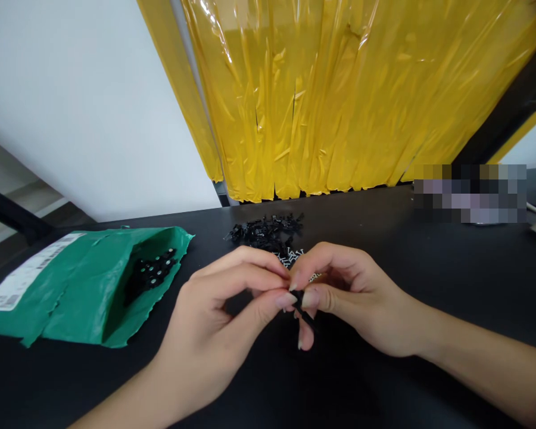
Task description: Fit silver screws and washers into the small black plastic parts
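Observation:
Between my fingertips is a small black part (pixel 304 314), slim and partly covered, so its exact kind cannot be made out. My left hand (pixel 232 304) pinches it from the left with thumb and forefinger. From the other side my right hand (pixel 351 292) grips it too, with thumb and fingertips pressed close and one finger curled underneath. Just behind the hands lie small silver screws (pixel 290 256), partly hidden by my fingers. Farther back is a loose pile of small black parts (pixel 265 231) on the black table (pixel 384 238).
At left, a torn green mailing bag (pixel 75 280) with a white label lies with its mouth toward my hands, holding black pieces with silvery round spots (pixel 154 269). Yellow plastic strips (pixel 321 107) hang behind the table beside a white panel (pixel 93 107). A blurred-out object (pixel 471 193) sits at right.

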Available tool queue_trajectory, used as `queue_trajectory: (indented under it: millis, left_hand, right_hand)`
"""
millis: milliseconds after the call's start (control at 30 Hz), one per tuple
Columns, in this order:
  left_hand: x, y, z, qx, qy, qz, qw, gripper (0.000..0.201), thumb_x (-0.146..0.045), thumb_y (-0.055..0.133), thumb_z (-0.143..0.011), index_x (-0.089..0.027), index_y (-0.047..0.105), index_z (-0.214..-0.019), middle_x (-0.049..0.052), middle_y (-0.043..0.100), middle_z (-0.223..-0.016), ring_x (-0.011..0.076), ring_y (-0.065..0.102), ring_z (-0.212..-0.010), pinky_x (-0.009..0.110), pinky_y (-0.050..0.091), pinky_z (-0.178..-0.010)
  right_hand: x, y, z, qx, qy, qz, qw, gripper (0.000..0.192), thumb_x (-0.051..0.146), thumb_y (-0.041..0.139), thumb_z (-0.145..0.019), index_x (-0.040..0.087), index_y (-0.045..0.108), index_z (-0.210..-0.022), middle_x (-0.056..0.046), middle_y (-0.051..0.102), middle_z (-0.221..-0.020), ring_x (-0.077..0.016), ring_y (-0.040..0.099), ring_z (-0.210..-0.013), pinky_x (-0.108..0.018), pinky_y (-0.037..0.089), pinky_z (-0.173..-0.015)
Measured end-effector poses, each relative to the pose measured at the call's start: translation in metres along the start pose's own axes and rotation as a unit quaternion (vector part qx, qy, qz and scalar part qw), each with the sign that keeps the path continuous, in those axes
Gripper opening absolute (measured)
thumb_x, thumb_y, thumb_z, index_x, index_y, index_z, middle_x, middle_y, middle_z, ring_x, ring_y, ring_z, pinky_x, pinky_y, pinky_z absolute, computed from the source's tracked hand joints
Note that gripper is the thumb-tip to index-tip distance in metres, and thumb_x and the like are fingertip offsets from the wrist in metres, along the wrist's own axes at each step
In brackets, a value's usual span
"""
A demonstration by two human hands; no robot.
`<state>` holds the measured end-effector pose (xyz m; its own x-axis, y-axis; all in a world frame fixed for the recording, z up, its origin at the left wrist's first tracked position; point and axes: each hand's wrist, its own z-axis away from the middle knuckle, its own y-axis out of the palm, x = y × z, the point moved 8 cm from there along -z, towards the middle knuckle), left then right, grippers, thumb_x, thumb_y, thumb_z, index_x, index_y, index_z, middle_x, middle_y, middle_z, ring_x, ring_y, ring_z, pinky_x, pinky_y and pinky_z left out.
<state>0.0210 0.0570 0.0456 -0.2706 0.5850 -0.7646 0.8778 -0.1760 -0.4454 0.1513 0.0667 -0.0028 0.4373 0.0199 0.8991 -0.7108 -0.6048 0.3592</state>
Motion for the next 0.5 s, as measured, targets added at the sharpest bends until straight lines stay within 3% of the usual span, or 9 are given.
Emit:
queue_trajectory:
  millis: [133, 367, 500]
  left_hand:
    - [0.016, 0.007, -0.002, 0.034, -0.102, 0.126, 0.986, 0.015, -0.014, 0.074, -0.091, -0.022, 0.079, -0.079, 0.000, 0.073, -0.091, 0.0088, 0.072, -0.078, 0.014, 0.060, -0.071]
    - [0.022, 0.016, -0.002, 0.069, -0.157, 0.254, 0.952, 0.016, -0.007, 0.075, -0.089, -0.021, 0.080, -0.082, -0.001, 0.070, -0.088, 0.0074, 0.073, -0.078, 0.013, 0.060, -0.073]
    - [0.027, 0.016, -0.003, 0.070, -0.170, 0.254, 0.950, 0.012, -0.011, 0.079, -0.086, -0.022, 0.081, -0.086, 0.000, 0.071, -0.097, 0.0099, 0.074, -0.080, 0.017, 0.062, -0.074]
  right_hand:
    - [-0.004, 0.001, 0.000, 0.011, 0.019, -0.008, 1.000, 0.007, 0.022, 0.074, -0.095, 0.018, 0.070, -0.099, 0.002, 0.073, -0.088, -0.0095, 0.076, -0.064, -0.021, 0.058, -0.061]
    - [-0.007, -0.001, 0.001, 0.019, 0.031, 0.010, 0.999, 0.011, 0.028, 0.074, -0.095, 0.018, 0.069, -0.097, 0.002, 0.070, -0.085, -0.0104, 0.077, -0.062, -0.017, 0.053, -0.057]
    - [-0.004, -0.001, 0.001, 0.015, 0.024, 0.004, 1.000, 0.009, 0.026, 0.075, -0.095, 0.019, 0.069, -0.097, 0.003, 0.071, -0.084, -0.0102, 0.077, -0.062, -0.016, 0.054, -0.057]
